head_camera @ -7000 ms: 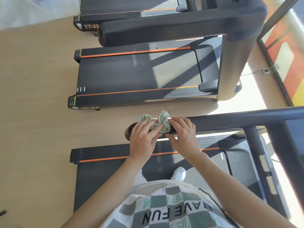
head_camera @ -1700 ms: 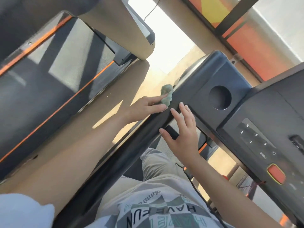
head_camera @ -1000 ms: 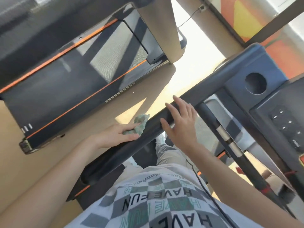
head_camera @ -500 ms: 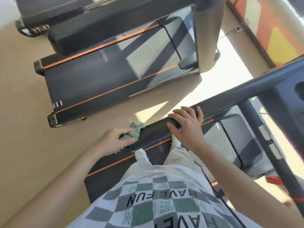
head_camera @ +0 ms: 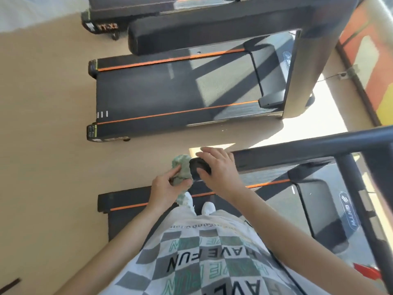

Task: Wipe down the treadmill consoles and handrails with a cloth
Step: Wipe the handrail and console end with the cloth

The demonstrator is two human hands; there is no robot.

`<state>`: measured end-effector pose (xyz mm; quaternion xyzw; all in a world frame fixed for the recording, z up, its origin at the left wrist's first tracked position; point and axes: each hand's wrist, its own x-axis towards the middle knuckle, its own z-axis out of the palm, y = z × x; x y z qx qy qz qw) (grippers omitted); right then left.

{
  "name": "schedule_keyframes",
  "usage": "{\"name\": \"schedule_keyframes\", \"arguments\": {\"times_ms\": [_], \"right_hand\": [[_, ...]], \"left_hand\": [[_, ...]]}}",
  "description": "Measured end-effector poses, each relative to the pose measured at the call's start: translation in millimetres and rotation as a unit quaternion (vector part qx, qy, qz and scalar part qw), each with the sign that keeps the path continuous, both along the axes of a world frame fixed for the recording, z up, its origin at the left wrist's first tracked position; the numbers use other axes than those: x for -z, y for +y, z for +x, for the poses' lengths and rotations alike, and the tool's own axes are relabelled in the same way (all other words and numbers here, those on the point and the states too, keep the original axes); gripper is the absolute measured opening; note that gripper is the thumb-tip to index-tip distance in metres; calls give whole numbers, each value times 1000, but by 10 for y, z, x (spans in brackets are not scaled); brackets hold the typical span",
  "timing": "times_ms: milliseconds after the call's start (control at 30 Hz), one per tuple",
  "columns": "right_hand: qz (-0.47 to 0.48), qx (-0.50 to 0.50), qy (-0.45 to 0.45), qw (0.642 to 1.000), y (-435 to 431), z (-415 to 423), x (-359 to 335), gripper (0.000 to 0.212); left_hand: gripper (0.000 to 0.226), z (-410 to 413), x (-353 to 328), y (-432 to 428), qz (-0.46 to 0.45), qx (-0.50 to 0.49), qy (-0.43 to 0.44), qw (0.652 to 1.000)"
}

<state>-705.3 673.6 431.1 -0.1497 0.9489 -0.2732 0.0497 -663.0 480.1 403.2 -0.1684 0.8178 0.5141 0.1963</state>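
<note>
A pale tan floor (head_camera: pixel 49 133) fills the left side and carries three black treadmills lying side by side. The nearest treadmill (head_camera: pixel 127 199) sits at the bottom, with an orange stripe along its side rail. A second treadmill (head_camera: pixel 170 96) stands beyond it, a strip of bare floor between them, with orange stripes along both rails. A third treadmill (head_camera: pixel 102 20) shows partly at the top edge. Bright sunlight falls on the floor at right.

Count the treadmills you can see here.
3. One under the person, a second beside it across the floor, and a third only partly in view at the top edge. More may lie outside the frame.
</note>
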Motion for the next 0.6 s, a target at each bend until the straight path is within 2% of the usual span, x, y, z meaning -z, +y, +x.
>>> {"name": "schedule_keyframes", "arguments": {"times_ms": [100, 167, 233, 467, 600], "right_hand": [[5, -118, 12, 993, -280, -2, 100, 34], [17, -147, 47, 988, -335, -19, 171, 28], [14, -156, 80, 984, -319, -31, 229, 27], [-52, -101, 134, 984, 26, 14, 157, 13], [-39, -35, 162, 985, 430, 18, 181, 7]], "left_hand": [[58, -66, -1, 36, -15, 4, -6, 1000], [45, -90, -20, 56, -9, 8, 5, 1000], [50, -65, -29, 63, -2, 2, 24, 1000], [47, 259, -178, 264, 46, -97, 121, 987], [44, 300, -160, 415, 26, -71, 164, 984]]}}
